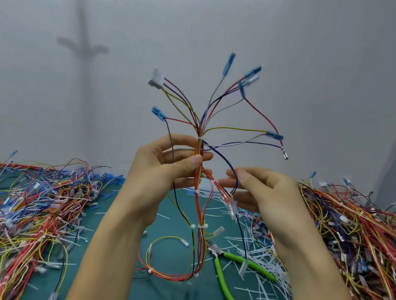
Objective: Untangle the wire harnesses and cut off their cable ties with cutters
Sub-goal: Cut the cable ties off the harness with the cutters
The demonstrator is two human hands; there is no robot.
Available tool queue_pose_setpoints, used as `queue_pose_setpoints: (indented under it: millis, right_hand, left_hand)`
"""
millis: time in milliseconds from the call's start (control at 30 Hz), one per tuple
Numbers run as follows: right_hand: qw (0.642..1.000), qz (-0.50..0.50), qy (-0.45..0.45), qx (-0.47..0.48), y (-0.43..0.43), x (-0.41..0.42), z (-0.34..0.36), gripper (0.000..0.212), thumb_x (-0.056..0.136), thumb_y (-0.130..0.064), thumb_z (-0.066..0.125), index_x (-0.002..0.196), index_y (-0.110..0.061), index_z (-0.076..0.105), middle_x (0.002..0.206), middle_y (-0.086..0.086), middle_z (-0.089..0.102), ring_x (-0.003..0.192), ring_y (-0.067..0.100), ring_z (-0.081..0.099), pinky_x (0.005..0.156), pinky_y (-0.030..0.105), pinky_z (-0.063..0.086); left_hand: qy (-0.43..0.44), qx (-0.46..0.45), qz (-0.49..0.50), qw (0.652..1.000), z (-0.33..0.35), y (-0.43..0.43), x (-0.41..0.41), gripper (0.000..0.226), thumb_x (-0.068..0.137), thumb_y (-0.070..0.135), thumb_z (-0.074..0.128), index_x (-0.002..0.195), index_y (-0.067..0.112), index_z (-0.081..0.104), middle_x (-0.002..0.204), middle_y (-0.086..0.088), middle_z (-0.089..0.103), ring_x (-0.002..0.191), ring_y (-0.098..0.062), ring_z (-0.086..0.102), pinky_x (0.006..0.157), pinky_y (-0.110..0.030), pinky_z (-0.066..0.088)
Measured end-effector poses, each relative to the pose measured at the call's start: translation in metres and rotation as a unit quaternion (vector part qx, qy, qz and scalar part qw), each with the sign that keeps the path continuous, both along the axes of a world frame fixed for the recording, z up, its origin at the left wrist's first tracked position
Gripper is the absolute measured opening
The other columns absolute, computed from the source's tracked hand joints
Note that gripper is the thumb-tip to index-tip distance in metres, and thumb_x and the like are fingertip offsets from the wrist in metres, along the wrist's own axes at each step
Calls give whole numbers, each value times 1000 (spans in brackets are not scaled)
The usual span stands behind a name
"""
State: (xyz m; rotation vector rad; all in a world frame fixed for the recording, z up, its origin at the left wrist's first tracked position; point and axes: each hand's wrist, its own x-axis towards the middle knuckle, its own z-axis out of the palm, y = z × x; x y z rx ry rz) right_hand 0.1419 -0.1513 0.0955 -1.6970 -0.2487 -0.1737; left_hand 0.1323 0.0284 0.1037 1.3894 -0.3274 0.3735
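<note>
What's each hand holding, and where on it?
The left hand pinches the wire harness at its trunk, just below a white cable tie. The right hand pinches its purple wire at the bend. The cutters lie unheld.

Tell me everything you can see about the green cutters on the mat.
The cutters lie flat on the teal mat, right of the harness loop. Two green, plastic-looking handles spread apart, one pointing right, one toward the camera. The head is mostly hidden under a clear connector. White tie scraps surround them. Neither left hand nor right hand touches them.
</note>
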Motion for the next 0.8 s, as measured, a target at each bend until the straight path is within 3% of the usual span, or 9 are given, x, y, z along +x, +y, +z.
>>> queue_pose_setpoints:
  millis: [100,233,367,467,600,700,800]
  right_hand:
    - [996,83,-1,40,-2,-6,5,28,100,-32,51,101,-15,74,89,-1,78,77,16,74,64,20,57]
    - [982,188,5,-26,-2,-11,5,33,87,-42,62,107,-18,71,101,-1,77,88,21,75,83,30,59]
    - [979,189,-7,-79,3,-10,2,26,87,-20,70,112,-18,70,105,5,75,88,16,72,70,20,55]
    - [977,189,-13,-93,4,-9,0,24,88,-17,70,111,-16,73,106,6,74,84,6,66,69,13,51]
    - [974,213,14,-77,3,-8,-3,25,86,-10,71,111,-11,68,98,8,77,94,17,72,86,26,56]
    - [976,212,16,-39,3,-9,-3,17,83,-5,72,100,-4,70,87,12,77,84,26,75,78,30,60]
    - [980,199,4,-19,3,-10,-2,10,86,-4,68,94,-9,72,86,8,77,78,19,75,72,24,59]
  left_hand:
    - [4,-27,10,1000,1,1,0,18,85,5,68,98,17,68,94,-4,77,76,-20,75,58,-22,56]
    - [6,-75,14,997,3,3,0,19,83,5,68,100,13,66,94,-6,77,77,-24,75,61,-25,58]
    - [7,-104,16,994,3,-1,-1,20,83,3,67,101,10,64,93,-6,77,77,-24,75,59,-23,57]
    - [4,-127,6,992,4,-4,-1,20,85,2,66,104,8,63,94,-7,77,79,-25,75,59,-22,56]
    - [-2,-139,10,990,6,-6,-2,22,84,4,67,106,9,63,94,-7,77,80,-26,75,60,-23,57]
    - [-5,-152,11,988,6,-8,-3,20,85,2,67,104,9,63,94,-8,77,78,-25,75,60,-23,57]
    - [-7,-168,9,986,8,-7,-3,20,83,5,69,101,12,65,95,-7,77,76,-20,74,60,-22,56]
